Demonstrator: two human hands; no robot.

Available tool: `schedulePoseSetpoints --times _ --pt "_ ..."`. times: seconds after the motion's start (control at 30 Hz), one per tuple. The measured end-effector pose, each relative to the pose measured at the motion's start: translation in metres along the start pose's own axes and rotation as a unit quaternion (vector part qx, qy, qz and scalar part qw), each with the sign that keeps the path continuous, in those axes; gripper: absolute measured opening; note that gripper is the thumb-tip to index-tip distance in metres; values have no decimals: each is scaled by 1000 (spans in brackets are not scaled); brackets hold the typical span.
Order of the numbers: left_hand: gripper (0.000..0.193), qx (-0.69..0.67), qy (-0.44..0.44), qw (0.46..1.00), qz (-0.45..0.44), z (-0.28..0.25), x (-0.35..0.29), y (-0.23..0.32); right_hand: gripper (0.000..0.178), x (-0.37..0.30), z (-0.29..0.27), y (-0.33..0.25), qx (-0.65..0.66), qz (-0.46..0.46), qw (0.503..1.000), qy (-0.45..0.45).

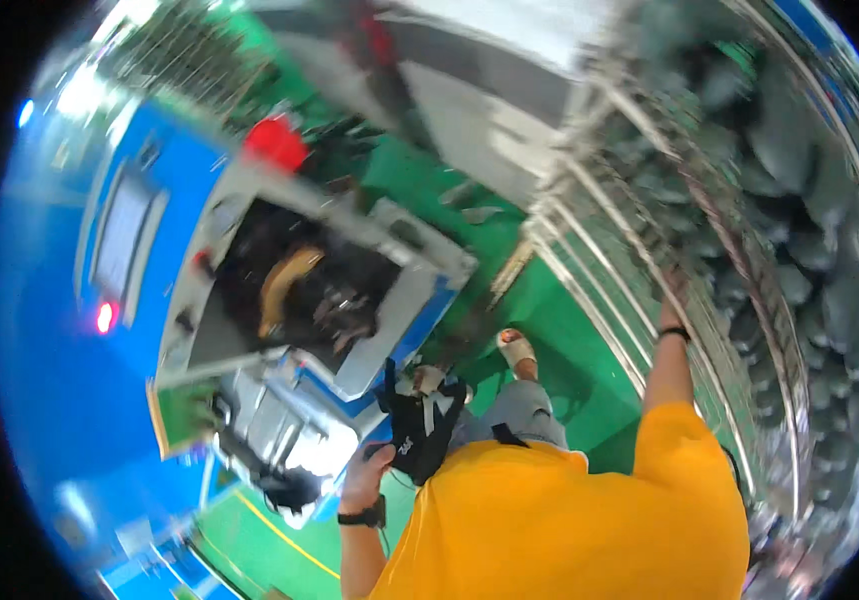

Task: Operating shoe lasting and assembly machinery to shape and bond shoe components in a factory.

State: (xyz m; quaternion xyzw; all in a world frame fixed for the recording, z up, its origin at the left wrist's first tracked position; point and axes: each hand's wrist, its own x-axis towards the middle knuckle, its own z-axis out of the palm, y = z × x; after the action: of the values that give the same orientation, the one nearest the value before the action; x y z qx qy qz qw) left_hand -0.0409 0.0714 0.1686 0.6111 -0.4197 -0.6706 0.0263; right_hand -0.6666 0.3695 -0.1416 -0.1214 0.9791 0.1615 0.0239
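Note:
My left hand (367,478), with a dark watch on the wrist, is closed beside a black bag (423,437) at my waist. Its thumb lies over something small and dark, with a thin cable hanging below; I cannot make out what it is. On the right, my right arm reaches forward to a metal wire cage (621,225). My right hand (671,300), a dark band at its wrist, appears closed round the cage's side rail, though motion smears the fingers. Behind that rail, many dark grey-green rounded pieces (784,140) are heaped.
To the left stands a blue and grey machine (174,200) with a screen, a lit red lamp (105,317) and a dark recess holding a curved tan part (287,285). A red container (276,143) sits beyond it. Green floor (574,335) runs between machine and cage.

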Motion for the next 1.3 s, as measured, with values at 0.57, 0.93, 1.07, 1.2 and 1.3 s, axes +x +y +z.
schedulePoseSetpoints --times 0.57,0.93,1.07,1.2,1.3 --pt "45 231 477 847 -54 -247 -3 -228 37 -308 -350 -326 304 -592 703 -251" --pt "46 97 587 802 -55 -154 -121 -263 36 -358 -421 -415 328 -702 575 -262" --pt "45 29 614 782 -101 -46 -213 -316 36 -388 -430 -429 262 -782 513 -238" --pt "45 -14 654 717 -239 84 -326 -342 34 -395 -420 -442 247 -815 455 -259" --pt "48 -88 720 585 -363 175 -406 -343 34 -406 -421 -436 202 -846 434 -234"
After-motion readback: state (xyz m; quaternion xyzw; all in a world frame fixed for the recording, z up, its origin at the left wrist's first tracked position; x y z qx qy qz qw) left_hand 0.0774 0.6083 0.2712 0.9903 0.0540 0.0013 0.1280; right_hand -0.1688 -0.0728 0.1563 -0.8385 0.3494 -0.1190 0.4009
